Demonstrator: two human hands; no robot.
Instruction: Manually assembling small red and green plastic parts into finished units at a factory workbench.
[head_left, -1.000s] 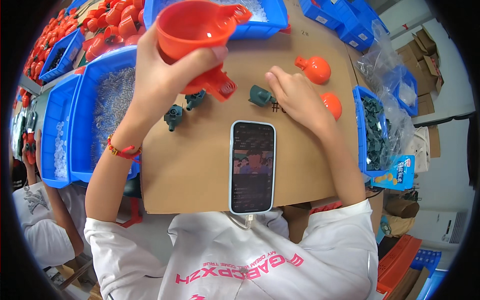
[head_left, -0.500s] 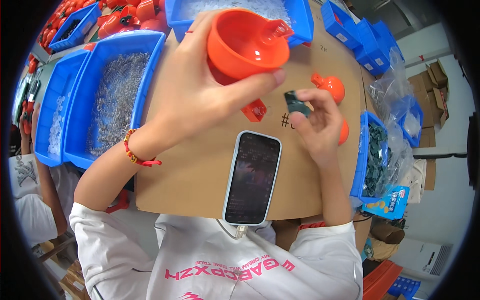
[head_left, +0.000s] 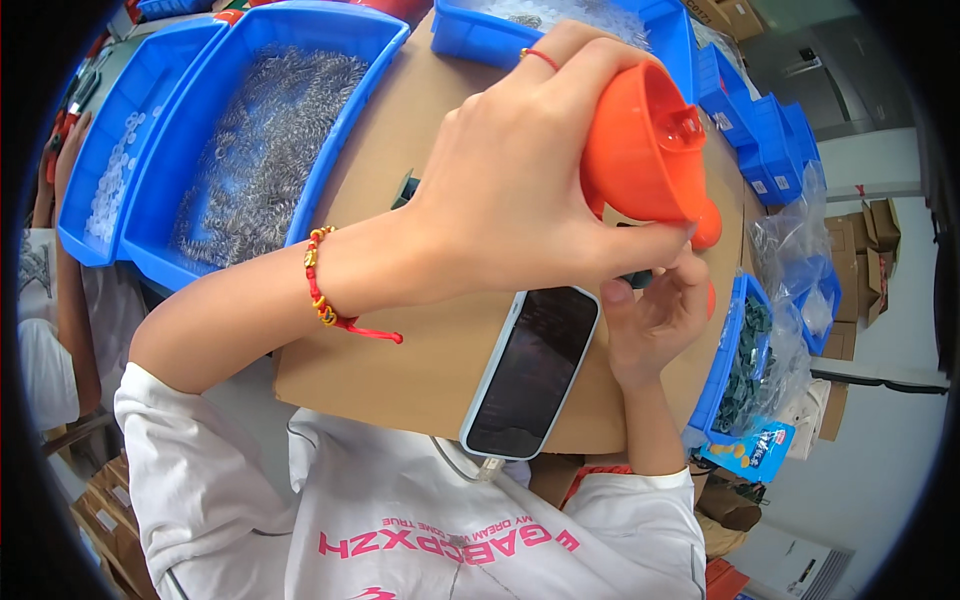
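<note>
My left hand point(head_left: 500, 195) is closed around an orange plastic cup point(head_left: 625, 150), which is tilted with its mouth to the right; a clear-looking tip shows inside. Just below the cup, my right hand point(head_left: 655, 315) pinches a small dark green plastic part point(head_left: 636, 277), held close against the cup's underside. My left thumb and the cup hide most of that part, and whether it touches the cup I cannot tell. Behind the cup lies a round orange piece point(head_left: 708, 226), largely covered. Another dark green part point(head_left: 405, 189) rests on the brown tabletop point(head_left: 400, 370) beside my left wrist.
A phone point(head_left: 535, 370) with a cable lies at the near edge. Blue bins hold metal springs point(head_left: 275, 150), small white pieces point(head_left: 112, 185) and dark green parts point(head_left: 745, 365). Another blue bin point(head_left: 465, 40) stands at the back. At far left shows a co-worker's arm point(head_left: 75, 310).
The orange cup has turned from mouth-up to sideways, and my hands have come together, bringing the green part under it. The view has shifted, so the table appears displaced.
</note>
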